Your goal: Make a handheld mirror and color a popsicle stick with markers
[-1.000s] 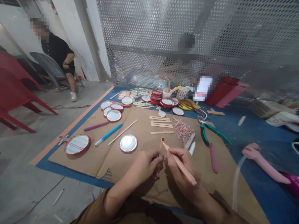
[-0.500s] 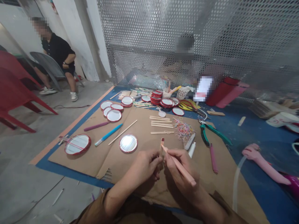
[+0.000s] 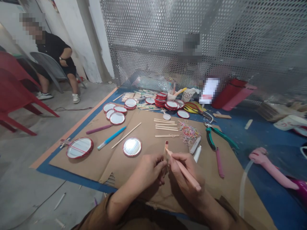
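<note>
My left hand (image 3: 148, 171) pinches a flat wooden craft stick (image 3: 165, 152) upright, and its top end is red. My right hand (image 3: 184, 171) grips a slim peach-pink stick (image 3: 185, 172), whose tip rests against the wooden stick near that red end. Both hands are over a brown cardboard sheet (image 3: 112, 166). Nearest to them lie a round red-rimmed mirror (image 3: 132, 147) on the left and two white tubes (image 3: 195, 150) on the right. My fingers hide the lower part of the wooden stick.
Loose craft sticks (image 3: 166, 126), coloured rubber bands (image 3: 188, 133), green-handled pliers (image 3: 216, 136) and several red-rimmed mirrors (image 3: 117, 118) lie around on the cardboard. A blue mat (image 3: 263, 153) extends beneath it. A seated person (image 3: 56, 54) is at the back left, beside red plastic chairs (image 3: 14, 95).
My hands and the sticks have hardly moved, with the pink tip staying at the red end. The seated person at the back left has shifted and leans further left.
</note>
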Tool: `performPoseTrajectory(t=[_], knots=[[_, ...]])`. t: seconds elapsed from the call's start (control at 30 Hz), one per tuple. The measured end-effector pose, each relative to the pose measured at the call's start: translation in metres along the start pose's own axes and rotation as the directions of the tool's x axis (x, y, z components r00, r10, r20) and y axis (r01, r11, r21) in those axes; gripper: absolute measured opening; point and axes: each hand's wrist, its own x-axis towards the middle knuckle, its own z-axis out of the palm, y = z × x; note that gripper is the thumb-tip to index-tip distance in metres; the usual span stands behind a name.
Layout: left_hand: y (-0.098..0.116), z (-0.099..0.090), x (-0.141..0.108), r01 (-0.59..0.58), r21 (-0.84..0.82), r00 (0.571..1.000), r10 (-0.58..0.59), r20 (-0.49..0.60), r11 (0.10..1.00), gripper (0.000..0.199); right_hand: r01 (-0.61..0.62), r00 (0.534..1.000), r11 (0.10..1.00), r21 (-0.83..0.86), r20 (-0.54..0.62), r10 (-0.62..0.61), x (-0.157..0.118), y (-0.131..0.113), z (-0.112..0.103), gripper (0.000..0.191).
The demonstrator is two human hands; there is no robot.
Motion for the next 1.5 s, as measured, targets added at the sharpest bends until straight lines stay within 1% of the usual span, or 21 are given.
performPoseTrajectory(t=[0.07,0.17,0.23,0.27,0.47,0.63,0.83,1.1,1.3,1.4,1.5], knots=[[-0.0015,0.0002,0.0005,-0.001,0.001,1.000,0.001,-0.007,1.000,0.024,-0.032,0.999,0.999,0.009,-0.033,0.032,-0.0017,0.0012,0.0012,0.009],[-0.0026,0.0007,0.0011,0.013,-0.016,1.000,-0.013,-0.010,1.000,0.026,-0.144,0.987,0.989,0.037,-0.072,0.146,-0.0057,0.0031,0.0019,0.010],[-0.0027,0.0009,0.0011,0.018,-0.022,1.000,-0.018,-0.005,1.000,0.026,-0.211,0.974,0.976,0.060,-0.076,0.216,-0.0080,0.0046,0.0016,0.011],[-0.0026,0.0010,0.0010,0.016,-0.022,1.000,-0.016,-0.002,1.000,0.025,-0.226,0.970,0.972,0.069,-0.071,0.231,-0.0088,0.0055,0.0015,0.012],[-0.0021,0.0011,0.0001,0.006,-0.009,1.000,-0.006,-0.006,1.000,0.025,-0.193,0.980,0.977,0.093,-0.028,0.196,-0.0084,0.0098,0.0028,0.012],[0.0000,0.0004,-0.0002,0.013,0.002,1.000,-0.013,-0.010,1.000,0.026,-0.125,0.992,0.990,0.063,-0.027,0.127,-0.0054,0.0052,0.0012,0.009],[-0.0011,-0.0002,0.0005,-0.001,-0.003,1.000,0.001,-0.002,1.000,0.026,-0.166,0.986,0.984,0.064,-0.015,0.167,-0.0052,0.0014,-0.0002,0.014],[-0.0011,-0.0006,-0.0004,-0.002,0.021,1.000,0.002,0.005,1.000,0.025,-0.164,0.986,0.980,0.110,-0.020,0.168,-0.0074,0.0030,0.0018,0.015],[0.0027,-0.0004,-0.0012,-0.009,0.044,1.000,0.009,0.002,0.999,0.023,-0.144,0.989,0.984,0.103,-0.014,0.146,-0.0059,0.0020,0.0022,0.017],[0.0029,-0.0003,-0.0013,-0.003,0.050,1.000,0.003,-0.001,0.999,0.023,-0.143,0.989,0.985,0.100,-0.028,0.147,-0.0056,0.0031,0.0032,0.016],[0.0020,-0.0003,-0.0013,0.012,0.046,1.000,-0.012,0.002,0.999,0.024,-0.193,0.978,0.977,0.089,-0.065,0.199,-0.0063,0.0043,0.0035,0.016]])
